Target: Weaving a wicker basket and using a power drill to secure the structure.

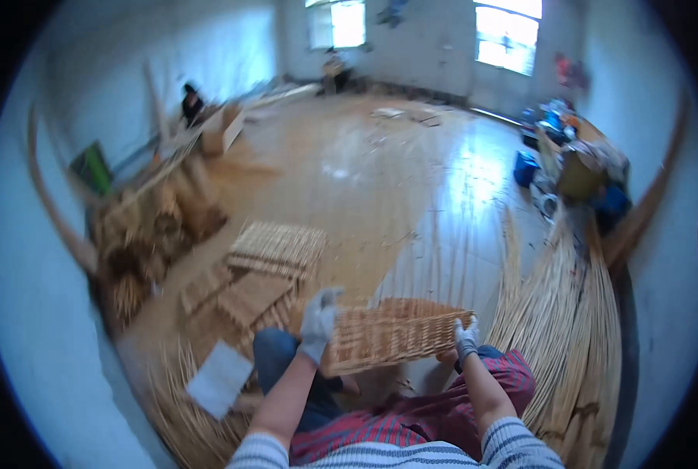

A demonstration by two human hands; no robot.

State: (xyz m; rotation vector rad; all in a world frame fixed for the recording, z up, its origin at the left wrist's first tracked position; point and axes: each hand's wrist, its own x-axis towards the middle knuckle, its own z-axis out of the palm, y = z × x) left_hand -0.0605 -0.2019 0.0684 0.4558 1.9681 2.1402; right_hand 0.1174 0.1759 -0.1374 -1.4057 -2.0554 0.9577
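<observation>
A rectangular woven wicker basket (392, 340) is in front of me, above my lap and slightly tilted, its right end higher. My left hand (318, 324), in a pale glove, is at the basket's left end, holding it there with fingers reaching above the rim; motion blurs them a little. At the far right corner, my right hand (466, 336), gloved too, is closed around the rim with the thumb up. The basket hides part of my legs and the floor behind it.
Flat woven panels (279, 246) are stacked ahead on the left, near a white sheet (220, 379). Long pale canes (556, 336) spread along the right. Bundled material (157, 227) lines the left wall. A blue bucket (526, 168) stands among clutter; two people sit farther back.
</observation>
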